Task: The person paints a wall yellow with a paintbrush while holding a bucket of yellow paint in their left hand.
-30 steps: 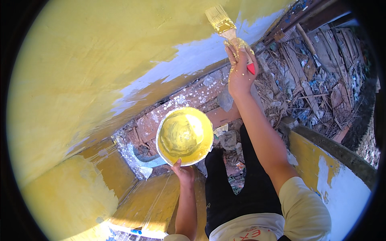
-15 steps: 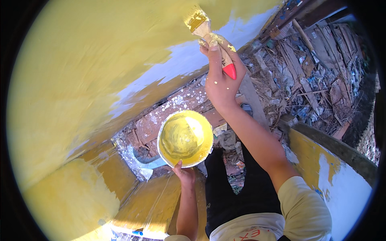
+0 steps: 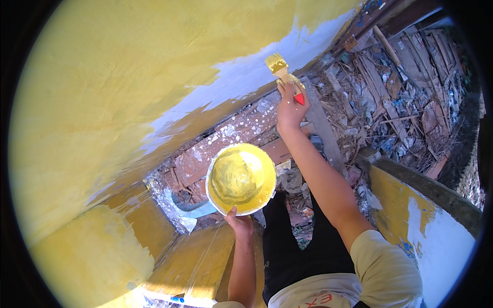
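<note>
My right hand (image 3: 291, 107) is closed round the wooden handle of a flat paintbrush (image 3: 282, 72), whose tip end is red. Yellow paint coats its bristles, which point up and left and seem apart from the wall. Below and to the left, my left hand (image 3: 239, 225) grips the near rim of a round paint bucket (image 3: 240, 179), thumb on the edge and fingers hidden beneath. Yellow paint smears its inside. Fresh yellow covers most of the wall (image 3: 128, 77), while a pale bluish-white strip (image 3: 205, 100) shows along its lower part.
Paint-spattered boards (image 3: 221, 136) run along the wall's foot, with a light-blue curved object (image 3: 192, 209) at their left end. Broken wood and litter (image 3: 395, 102) cover the ground at right. A low, partly yellow wall (image 3: 411, 210) stands at near right.
My right hand has drawn the brush down and slightly right, away from the yellow wall area. The bucket in my left hand has shifted slightly right and down.
</note>
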A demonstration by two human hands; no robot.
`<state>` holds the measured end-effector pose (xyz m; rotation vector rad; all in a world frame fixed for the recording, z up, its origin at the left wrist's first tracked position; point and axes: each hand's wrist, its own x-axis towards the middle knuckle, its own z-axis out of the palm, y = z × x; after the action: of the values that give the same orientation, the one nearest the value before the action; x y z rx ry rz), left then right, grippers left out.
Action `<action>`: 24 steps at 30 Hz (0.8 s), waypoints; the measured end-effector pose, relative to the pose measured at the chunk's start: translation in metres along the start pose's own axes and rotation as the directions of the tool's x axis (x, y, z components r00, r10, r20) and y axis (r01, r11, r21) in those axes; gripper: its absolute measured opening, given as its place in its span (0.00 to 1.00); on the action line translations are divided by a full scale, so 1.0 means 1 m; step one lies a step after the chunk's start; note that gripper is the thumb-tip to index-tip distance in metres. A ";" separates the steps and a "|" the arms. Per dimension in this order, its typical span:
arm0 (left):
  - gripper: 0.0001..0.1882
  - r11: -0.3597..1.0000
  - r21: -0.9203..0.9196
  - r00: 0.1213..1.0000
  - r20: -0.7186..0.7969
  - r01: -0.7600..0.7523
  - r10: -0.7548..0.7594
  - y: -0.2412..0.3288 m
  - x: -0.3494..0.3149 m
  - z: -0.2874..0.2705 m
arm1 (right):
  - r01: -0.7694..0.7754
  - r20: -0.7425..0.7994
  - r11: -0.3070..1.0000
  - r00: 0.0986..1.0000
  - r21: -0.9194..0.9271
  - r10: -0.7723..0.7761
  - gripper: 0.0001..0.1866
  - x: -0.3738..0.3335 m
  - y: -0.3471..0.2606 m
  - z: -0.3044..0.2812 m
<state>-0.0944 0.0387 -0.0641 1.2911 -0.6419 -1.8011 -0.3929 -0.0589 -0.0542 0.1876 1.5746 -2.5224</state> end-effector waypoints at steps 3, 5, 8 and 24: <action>0.31 1.000 0.011 0.999 -0.044 -0.013 0.014 0.000 -0.001 -0.001 | 0.011 0.163 1.000 0.987 -0.020 -0.007 0.12 -0.028 -0.034 0.026; 0.31 0.999 0.035 0.999 -0.030 -0.013 0.014 0.001 -0.001 0.000 | 0.055 0.298 0.998 0.953 0.028 -0.060 0.12 -0.053 -0.054 0.038; 0.33 0.999 0.042 1.000 0.023 0.017 -0.018 0.001 0.000 -0.002 | 0.005 0.330 0.997 0.943 0.079 -0.030 0.13 -0.052 -0.056 0.030; 0.34 0.990 0.130 0.997 0.042 0.055 -0.061 -0.011 -0.001 -0.022 | 0.211 -0.013 0.924 0.976 0.320 -0.218 0.14 0.068 -0.103 0.022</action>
<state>-0.0768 0.0462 -0.0799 1.3696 -0.7639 -1.8673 -0.4807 -0.0389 0.0328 0.0234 1.2257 -2.9294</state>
